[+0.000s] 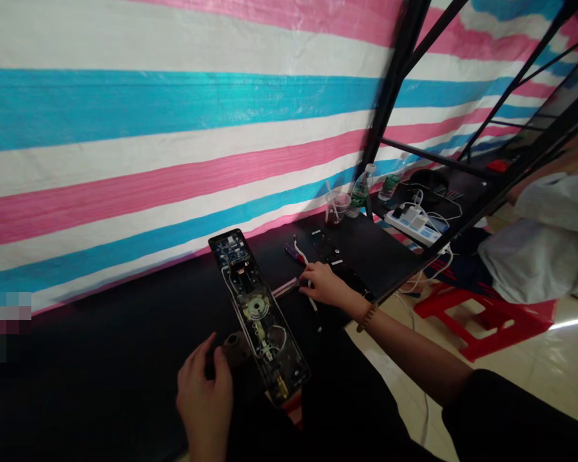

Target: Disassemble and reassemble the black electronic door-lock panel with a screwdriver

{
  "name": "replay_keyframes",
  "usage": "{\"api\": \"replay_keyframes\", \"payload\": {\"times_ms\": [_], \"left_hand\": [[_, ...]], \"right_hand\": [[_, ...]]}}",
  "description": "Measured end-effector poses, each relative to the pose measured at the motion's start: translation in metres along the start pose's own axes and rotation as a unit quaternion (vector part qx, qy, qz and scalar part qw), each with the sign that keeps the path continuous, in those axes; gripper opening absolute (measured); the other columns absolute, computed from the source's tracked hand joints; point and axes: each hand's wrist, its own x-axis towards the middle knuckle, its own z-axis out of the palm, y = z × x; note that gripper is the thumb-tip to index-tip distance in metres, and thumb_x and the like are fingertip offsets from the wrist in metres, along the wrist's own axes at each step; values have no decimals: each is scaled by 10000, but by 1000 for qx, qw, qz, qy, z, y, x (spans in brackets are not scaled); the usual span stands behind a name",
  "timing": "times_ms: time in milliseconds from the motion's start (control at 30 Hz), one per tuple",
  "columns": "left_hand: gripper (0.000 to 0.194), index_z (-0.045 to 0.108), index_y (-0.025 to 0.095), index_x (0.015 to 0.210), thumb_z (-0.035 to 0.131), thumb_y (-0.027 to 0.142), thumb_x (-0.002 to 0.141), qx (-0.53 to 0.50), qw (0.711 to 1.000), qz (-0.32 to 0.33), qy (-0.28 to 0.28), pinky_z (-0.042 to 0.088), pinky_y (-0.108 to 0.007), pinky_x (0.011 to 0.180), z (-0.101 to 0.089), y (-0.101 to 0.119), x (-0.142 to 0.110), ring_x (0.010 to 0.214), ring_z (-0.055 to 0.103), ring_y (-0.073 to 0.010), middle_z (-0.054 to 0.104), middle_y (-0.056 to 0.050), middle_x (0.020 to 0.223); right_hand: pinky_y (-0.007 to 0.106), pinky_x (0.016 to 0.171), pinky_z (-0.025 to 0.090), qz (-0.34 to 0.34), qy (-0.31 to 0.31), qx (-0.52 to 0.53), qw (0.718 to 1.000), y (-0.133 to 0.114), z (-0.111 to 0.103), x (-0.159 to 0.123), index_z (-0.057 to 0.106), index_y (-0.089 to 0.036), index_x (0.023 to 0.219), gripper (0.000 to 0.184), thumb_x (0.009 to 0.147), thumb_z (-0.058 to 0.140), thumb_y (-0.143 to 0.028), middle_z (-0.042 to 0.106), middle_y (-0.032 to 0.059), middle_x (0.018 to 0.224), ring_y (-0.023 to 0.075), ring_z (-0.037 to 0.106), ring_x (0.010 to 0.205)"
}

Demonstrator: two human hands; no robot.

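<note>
A long, narrow black electronic device [257,308] lies opened on the black table, its circuit board, round coil-like part and wires exposed. Left of its lower half is my left hand [206,382], thumb and index finger apart, close to a dark, blocky part [236,348]; whether they touch is unclear. Across the device, my right hand [324,284] reaches down to the tabletop with its fingers curled together. A slim, shiny strip-like tool [286,287] and a white cable or stick [300,250] meet its fingertips, which hide what they grip. Beyond lies a purple-handled tool [293,252].
Small dark parts [337,251] lie on the table [125,333] at right. A plastic cup [337,206] and a bottle [361,191] stand near the striped sheet. Black frame bars, a white power strip [411,224], a red stool [486,314] and another person's grey clothing [544,237] are farther right.
</note>
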Motion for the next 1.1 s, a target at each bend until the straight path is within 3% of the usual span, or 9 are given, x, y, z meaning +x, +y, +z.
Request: {"api": "replay_keyframes", "payload": {"times_ms": [133, 333, 400, 500, 600, 767, 1100], "left_hand": [[425, 713, 186, 1055, 519, 493, 833, 26, 997, 55, -51, 439, -501, 985, 8, -19, 4, 1037, 598, -324, 702, -143, 1074], [448, 722, 162, 1068, 466, 482, 885, 54, 991, 112, -52, 448, -482, 948, 14, -17, 0, 1018, 578, -312, 693, -148, 1089], [455, 724, 147, 1070, 459, 473, 896, 61, 990, 115, -47, 455, -475, 931, 14, -17, -1, 998, 579, -306, 691, -151, 1065], [467, 726, 126, 1075, 459, 470, 904, 76, 991, 106, -40, 461, -461, 910, 13, -18, -2, 975, 581, -299, 682, -153, 1035], [463, 726, 128, 1099, 465, 461, 911, 94, 990, 100, -44, 462, -445, 901, 13, -18, -2, 980, 570, -293, 658, -150, 1046], [413, 737, 145, 1102, 496, 425, 917, 128, 985, 97, -56, 460, -422, 881, 13, -14, 1, 946, 550, -276, 623, -134, 1011], [357, 689, 130, 1053, 462, 380, 936, 141, 982, 110, -59, 446, -437, 906, 16, -13, 5, 979, 556, -284, 620, -136, 1044]], "right_hand": [[377, 877, 390, 7, -20, -23, 1000, -1, 3, -5, 741, -183, 966, 145, 832, 755, -235, 664, 77, 968, 227, 567, 989], [303, 863, 448, -13, 115, 147, 982, -35, -17, 11, 728, -168, 993, 130, 899, 687, -248, 675, 67, 992, 167, 615, 925], [282, 850, 451, -58, 120, 181, 974, -57, -20, 17, 719, -181, 1008, 144, 910, 676, -278, 673, 53, 999, 152, 614, 912], [321, 847, 417, -108, 103, 119, 982, -88, -12, 19, 719, -190, 935, 195, 888, 697, -378, 661, 48, 934, 188, 573, 938], [350, 825, 376, -86, 113, 52, 989, -105, 2, 16, 692, -186, 862, 250, 868, 707, -435, 639, 51, 904, 216, 525, 938], [347, 813, 333, -56, 131, 41, 989, -109, 13, 9, 659, -197, 852, 246, 852, 729, -433, 614, 41, 941, 213, 487, 936], [353, 833, 341, -33, 123, 49, 991, -113, 12, 9, 646, -199, 867, 242, 837, 746, -417, 602, 39, 971, 222, 481, 955]]}}
